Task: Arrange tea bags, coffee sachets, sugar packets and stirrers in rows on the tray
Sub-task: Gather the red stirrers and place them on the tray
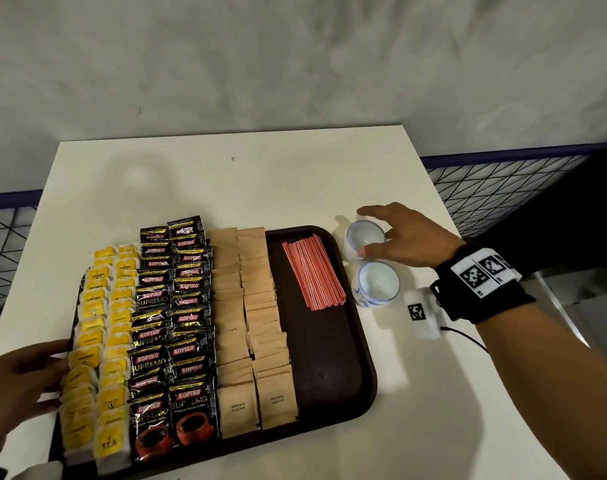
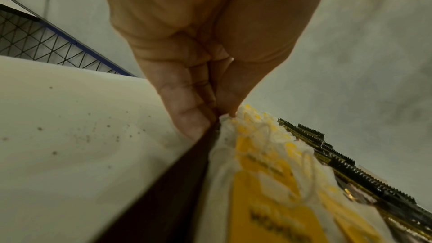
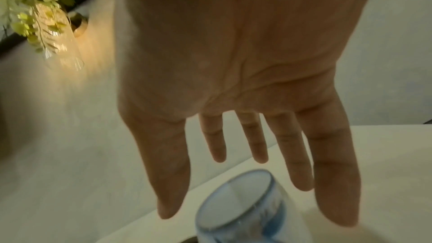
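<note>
A dark brown tray (image 1: pixel 330 368) lies on a white table (image 1: pixel 226 181). From left to right it carries yellow tea bags (image 1: pixel 101 341), black Kopiko coffee sachets (image 1: pixel 177 323) and tan brown sugar packets (image 1: pixel 250 323), each in two columns, then a bundle of red stirrers (image 1: pixel 312 271). My left hand (image 1: pixel 57 370) pinches the tray's left rim (image 2: pixel 187 173): its thumb touches the tea bags (image 2: pixel 268 182) and its fingers (image 2: pixel 189 117) lie outside the rim. My right hand (image 1: pixel 371 231) hovers with spread, straight fingers over the far cup (image 1: pixel 364 237) and holds nothing.
Two white-and-blue cups stand just right of the tray: the far one (image 3: pixel 240 210) and a near one (image 1: pixel 376 284). The tray's right part below the stirrers is bare. Wire-mesh railings (image 1: pixel 485 188) flank the table. A glass vase with greenery (image 3: pixel 46 25) shows in the right wrist view.
</note>
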`<state>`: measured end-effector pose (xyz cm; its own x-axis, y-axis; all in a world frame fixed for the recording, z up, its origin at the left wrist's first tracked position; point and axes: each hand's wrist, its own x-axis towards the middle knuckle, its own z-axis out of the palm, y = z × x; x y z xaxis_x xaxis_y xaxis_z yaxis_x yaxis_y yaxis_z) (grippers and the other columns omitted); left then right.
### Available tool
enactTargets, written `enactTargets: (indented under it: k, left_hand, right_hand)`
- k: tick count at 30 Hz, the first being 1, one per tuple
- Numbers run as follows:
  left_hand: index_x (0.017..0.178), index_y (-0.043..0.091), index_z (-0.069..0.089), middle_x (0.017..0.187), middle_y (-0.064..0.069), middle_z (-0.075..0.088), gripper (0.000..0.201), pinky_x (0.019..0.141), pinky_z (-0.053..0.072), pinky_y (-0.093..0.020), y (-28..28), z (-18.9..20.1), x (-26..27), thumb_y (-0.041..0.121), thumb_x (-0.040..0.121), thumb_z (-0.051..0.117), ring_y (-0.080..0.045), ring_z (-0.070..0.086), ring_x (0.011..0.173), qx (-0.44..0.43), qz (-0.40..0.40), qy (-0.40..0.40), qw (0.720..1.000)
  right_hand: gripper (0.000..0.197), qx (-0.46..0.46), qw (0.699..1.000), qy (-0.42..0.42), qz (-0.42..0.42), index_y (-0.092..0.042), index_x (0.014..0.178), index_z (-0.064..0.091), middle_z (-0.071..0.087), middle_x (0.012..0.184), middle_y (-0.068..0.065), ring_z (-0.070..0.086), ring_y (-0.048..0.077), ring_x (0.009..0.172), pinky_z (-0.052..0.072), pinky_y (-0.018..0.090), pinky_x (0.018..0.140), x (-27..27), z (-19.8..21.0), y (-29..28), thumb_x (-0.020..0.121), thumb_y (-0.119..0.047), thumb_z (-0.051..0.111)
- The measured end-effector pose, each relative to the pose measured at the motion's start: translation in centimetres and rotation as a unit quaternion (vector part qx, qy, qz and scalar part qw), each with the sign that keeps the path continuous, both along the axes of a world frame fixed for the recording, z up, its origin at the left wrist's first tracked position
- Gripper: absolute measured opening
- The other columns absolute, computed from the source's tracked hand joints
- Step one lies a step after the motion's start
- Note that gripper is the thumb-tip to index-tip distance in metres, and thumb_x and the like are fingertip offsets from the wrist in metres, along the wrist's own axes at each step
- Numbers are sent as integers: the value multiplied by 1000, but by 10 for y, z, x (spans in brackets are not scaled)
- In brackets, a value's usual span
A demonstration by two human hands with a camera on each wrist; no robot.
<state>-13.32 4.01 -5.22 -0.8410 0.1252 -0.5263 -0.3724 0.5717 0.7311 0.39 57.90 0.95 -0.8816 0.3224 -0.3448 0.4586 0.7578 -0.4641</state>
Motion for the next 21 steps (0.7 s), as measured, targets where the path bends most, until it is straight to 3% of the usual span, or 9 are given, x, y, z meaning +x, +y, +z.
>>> enactTargets:
  k: [2, 4, 6, 11, 14, 17, 21]
  left_hand:
    - [109, 12, 64, 100, -18, 64, 17, 82, 52, -49, -2, -1, -1, 1, 98, 56, -2, 71, 60, 4, 0, -5, 1000]
    - [111, 10, 64, 100, -20, 63, 18, 83, 52, -51, -3, -5, -2, 0, 98, 55, -1, 69, 57, 6, 4, -11, 1000]
    - [111, 9, 63, 100, -21, 63, 18, 85, 51, -56, -1, -7, -4, -1, 98, 55, -2, 69, 56, 5, 8, -9, 1000]
    - [113, 12, 62, 99, -18, 62, 19, 84, 52, -51, 2, -8, -10, 1, 100, 54, -1, 69, 58, -6, -11, -14, 1000]
    - [116, 11, 62, 102, -18, 62, 20, 80, 53, -45, 4, -9, -16, 3, 100, 54, -15, 71, 68, -7, -19, -20, 1000]
    - [115, 10, 61, 102, -19, 61, 18, 80, 52, -41, 10, -10, -21, 3, 100, 54, -30, 62, 84, 4, -20, -23, 1000]
    - [121, 11, 64, 103, -21, 69, 24, 79, 55, -48, 14, -25, -42, 3, 100, 54, -40, 66, 89, -21, 23, -47, 998]
  right_hand:
    - [85, -26, 1000, 15, 3, -40, 147, 40, 42, 139, -2, 49, 13, 121, 42, 32, 108, 11, 5, 1, 74, -40, 84]
    - [87, -37, 999, 3, 25, -38, 147, 42, 38, 140, -5, 48, 11, 122, 42, 25, 106, 22, 3, -2, 73, -29, 86]
    - [77, -36, 999, -2, 29, -36, 143, 48, 37, 145, -4, 55, 13, 112, 45, 19, 96, 30, -6, -6, 77, -18, 82]
    - [42, -4, 999, 45, -14, -27, 120, 70, 45, 148, 1, 65, 20, 92, 49, 27, 92, 32, -22, -6, 83, -8, 76]
    - [31, 5, 997, 69, -35, -21, 109, 76, 50, 145, 3, 58, 12, 95, 43, 23, 93, 32, -26, -3, 83, -5, 76]
    - [27, 9, 995, 83, -47, -19, 105, 78, 53, 143, 2, 56, 11, 94, 40, 20, 90, 29, -28, 1, 82, -5, 77]
    - [25, 34, 994, 90, -44, -17, 104, 79, 53, 143, 3, 56, 10, 91, 37, 18, 88, 21, -30, 10, 82, -5, 76]
